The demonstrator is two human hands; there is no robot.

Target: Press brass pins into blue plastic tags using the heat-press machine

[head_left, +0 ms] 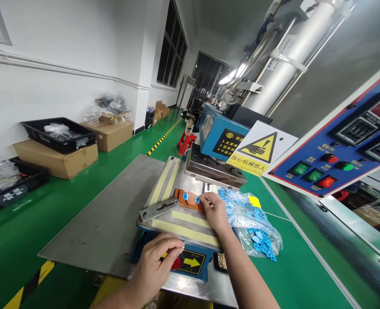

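Observation:
An orange fixture [187, 200] sits on the machine bed beneath the metal press head [214, 169], with blue plastic pieces [185, 196] seated in it. My right hand [214, 210] reaches to the fixture's right end, its thumb and finger pinched against the blue piece there. Whatever lies between those fingertips is hidden. In front of the bed, above the start panel [193, 262], my left hand [157, 262] pinches a tiny brass-coloured part [183, 247] between thumb and forefinger. A metal bar [159, 209] lies left of the fixture.
Right of the bed lies a clear bag [241, 214] with several blue plastic pieces. A small black tray [221, 262] of brass-coloured parts stands near my right forearm. The control box [338, 150] juts in at right, beside a hand-injury warning sign [260, 148].

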